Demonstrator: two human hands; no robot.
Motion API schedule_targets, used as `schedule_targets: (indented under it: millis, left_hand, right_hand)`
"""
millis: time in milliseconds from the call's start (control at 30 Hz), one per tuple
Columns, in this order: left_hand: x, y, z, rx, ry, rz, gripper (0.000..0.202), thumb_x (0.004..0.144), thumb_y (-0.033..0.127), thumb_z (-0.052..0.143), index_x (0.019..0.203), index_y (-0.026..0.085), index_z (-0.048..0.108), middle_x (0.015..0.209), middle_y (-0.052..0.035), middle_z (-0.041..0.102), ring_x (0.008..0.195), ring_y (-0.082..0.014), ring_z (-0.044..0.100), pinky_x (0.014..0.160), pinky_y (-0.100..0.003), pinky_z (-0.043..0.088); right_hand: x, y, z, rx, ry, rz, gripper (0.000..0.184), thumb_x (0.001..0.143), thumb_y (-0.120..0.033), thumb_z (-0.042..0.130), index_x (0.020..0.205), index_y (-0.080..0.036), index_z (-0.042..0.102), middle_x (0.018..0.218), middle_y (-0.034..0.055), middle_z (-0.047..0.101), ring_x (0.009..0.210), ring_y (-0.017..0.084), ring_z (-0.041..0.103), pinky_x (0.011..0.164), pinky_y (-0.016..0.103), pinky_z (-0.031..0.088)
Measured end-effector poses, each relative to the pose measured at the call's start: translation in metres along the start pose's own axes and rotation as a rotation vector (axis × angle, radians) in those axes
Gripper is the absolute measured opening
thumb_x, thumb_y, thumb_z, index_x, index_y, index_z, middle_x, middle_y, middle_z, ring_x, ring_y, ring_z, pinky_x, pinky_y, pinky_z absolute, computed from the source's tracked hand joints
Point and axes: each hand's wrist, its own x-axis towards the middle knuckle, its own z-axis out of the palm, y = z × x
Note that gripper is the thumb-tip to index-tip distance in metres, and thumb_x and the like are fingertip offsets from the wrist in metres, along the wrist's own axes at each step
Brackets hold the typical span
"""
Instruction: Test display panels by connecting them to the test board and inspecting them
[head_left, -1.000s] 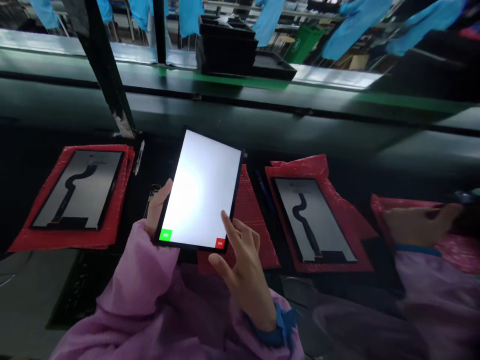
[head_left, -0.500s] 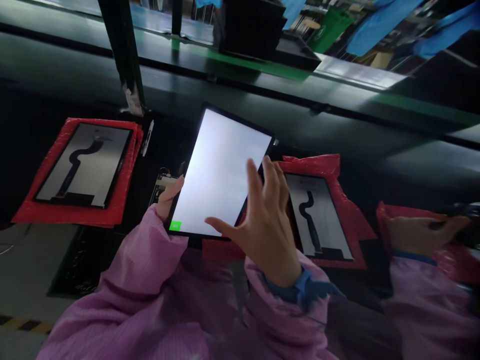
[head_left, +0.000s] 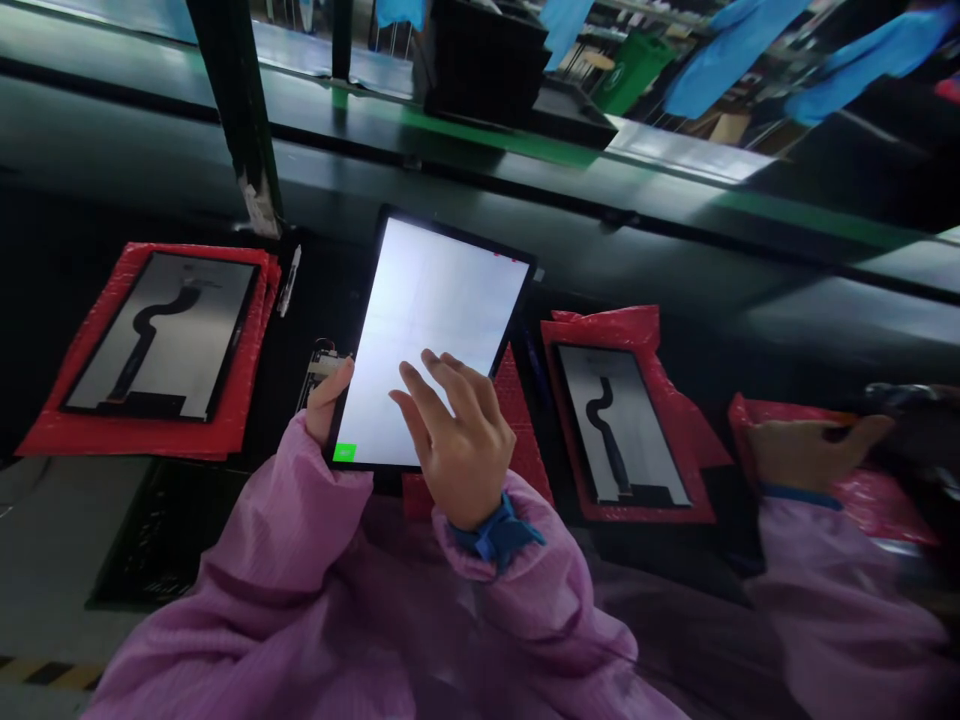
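A tablet screen (head_left: 439,290) glows white in front of me, tilted, with a green patch in its lower left corner and small red marks near its top right. My left hand (head_left: 328,402) grips its lower left edge, thumb at the front rim; the other fingers are hidden behind it. Over the lower middle of the lit face is my right hand (head_left: 461,440), fingers apart and bent a little, holding nothing. Whether its fingertips touch the glass I cannot tell. Beside my left hand, a small circuit board (head_left: 322,368) shows partly.
Display panels with black flex cables lie face down on red bubble bags: a left panel (head_left: 169,335) and a right panel (head_left: 619,425). A white pen (head_left: 289,280) lies by the left bag (head_left: 45,430). A co-worker's hand (head_left: 802,455) is at far right. A dark post (head_left: 236,110) stands behind.
My right hand has moved left and down from the screen's right edge to its lower middle. Red marks now show at the screen's top right. My left hand keeps its grip.
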Motion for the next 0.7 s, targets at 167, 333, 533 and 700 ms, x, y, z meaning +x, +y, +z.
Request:
schedule_targets:
  millis: [167,333,533,700]
  left_hand:
    - [0.0,-0.001,0.001,-0.026,-0.073,0.028,0.055,0.091,0.055,0.063,0.126,0.013,0.071,0.124,-0.0114,0.077,0.135,-0.0377,0.062,0.113,-0.048,0.052]
    - [0.001,-0.003,-0.006,-0.069,-0.137,0.019,0.059,0.089,0.06,0.065,0.128,0.016,0.07,0.124,-0.0099,0.077,0.129,-0.0392,0.066,0.113,-0.052,0.052]
    - [0.003,-0.006,-0.014,-0.148,-0.135,0.102,0.051,0.09,0.056,0.066,0.125,0.021,0.072,0.119,-0.0058,0.079,0.114,-0.0336,0.074,0.104,-0.048,0.058]
    - [0.001,-0.004,-0.012,-0.118,-0.173,0.111,0.045,0.086,0.052,0.071,0.118,0.02,0.074,0.111,-0.0053,0.081,0.102,-0.0296,0.077,0.09,-0.041,0.062]
  right_hand:
    - [-0.003,0.001,-0.011,0.108,0.099,0.029,0.029,0.099,-0.023,0.064,0.128,-0.018,0.067,0.122,0.0109,0.071,0.119,0.024,0.065,0.1,0.04,0.059]
    - [-0.02,0.006,-0.027,-0.014,-0.032,0.144,0.034,0.102,-0.034,0.06,0.132,-0.019,0.063,0.149,0.017,0.055,0.141,0.037,0.047,0.11,0.057,0.048]
    - [0.008,0.054,-0.053,0.059,0.063,0.259,0.05,0.104,-0.042,0.051,0.151,-0.025,0.05,0.144,0.0156,0.06,0.135,0.033,0.057,0.11,0.057,0.048]
    - [0.062,0.114,-0.04,0.253,-0.122,0.482,0.031,0.097,-0.04,0.057,0.119,-0.022,0.07,0.12,0.0111,0.072,0.101,0.024,0.07,0.084,0.041,0.06]
